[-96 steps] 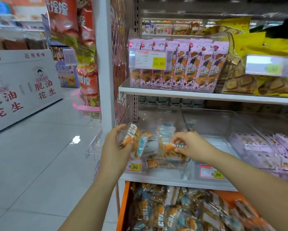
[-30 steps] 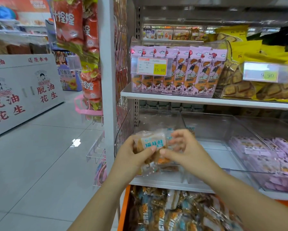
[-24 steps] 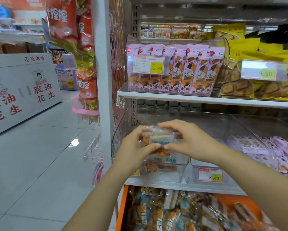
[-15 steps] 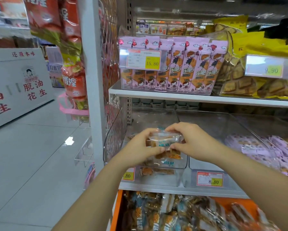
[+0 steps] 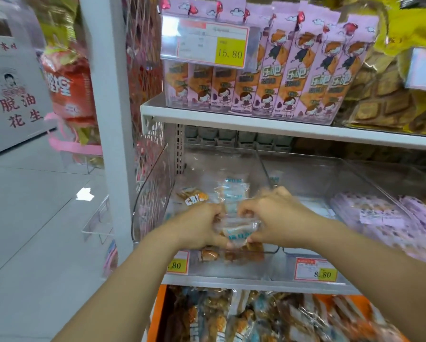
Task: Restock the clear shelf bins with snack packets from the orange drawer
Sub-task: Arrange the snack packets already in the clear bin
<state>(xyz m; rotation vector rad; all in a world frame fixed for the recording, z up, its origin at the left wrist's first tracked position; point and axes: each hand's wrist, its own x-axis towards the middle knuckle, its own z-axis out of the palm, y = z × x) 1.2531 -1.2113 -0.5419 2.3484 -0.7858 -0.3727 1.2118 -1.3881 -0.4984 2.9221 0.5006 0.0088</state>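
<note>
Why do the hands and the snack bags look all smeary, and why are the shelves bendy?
In the head view, the left hand, right hand and the snack packets they hold are smeared by motion blur; the wide-angle lens bows the white shelf and post; the clear bin catches soft glare.

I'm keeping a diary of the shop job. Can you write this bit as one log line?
step: restocking | left hand + right hand: holding snack packets over leftmost clear bin | orange drawer: open, full
</note>
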